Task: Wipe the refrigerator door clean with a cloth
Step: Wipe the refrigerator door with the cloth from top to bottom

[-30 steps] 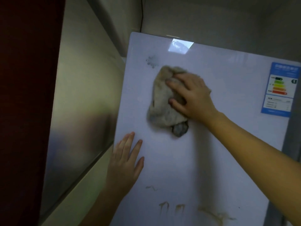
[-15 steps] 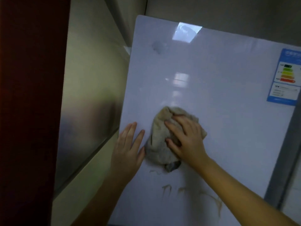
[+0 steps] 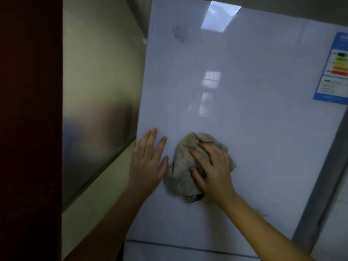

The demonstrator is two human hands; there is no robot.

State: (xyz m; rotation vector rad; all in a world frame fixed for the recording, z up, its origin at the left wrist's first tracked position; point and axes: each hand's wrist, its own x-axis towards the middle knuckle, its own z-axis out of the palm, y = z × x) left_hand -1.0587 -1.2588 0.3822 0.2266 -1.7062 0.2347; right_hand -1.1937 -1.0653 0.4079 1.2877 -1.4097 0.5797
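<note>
Hands meet on the white refrigerator door (image 3: 254,129), low on its glossy panel. Pressed flat and spread, the left hand (image 3: 147,162) grasps nothing near the door's left edge. Just beside it, the right hand (image 3: 212,168) clamps the bunched beige cloth (image 3: 183,172) against the door. An energy label (image 3: 334,70) sits upper right; a grey smudge (image 3: 180,33) marks the top.

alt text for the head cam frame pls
The right hand presses a crumpled beige cloth against a white refrigerator door, while the left hand rests flat beside it. A grey smudge sits near the top, an energy label at right.
</note>
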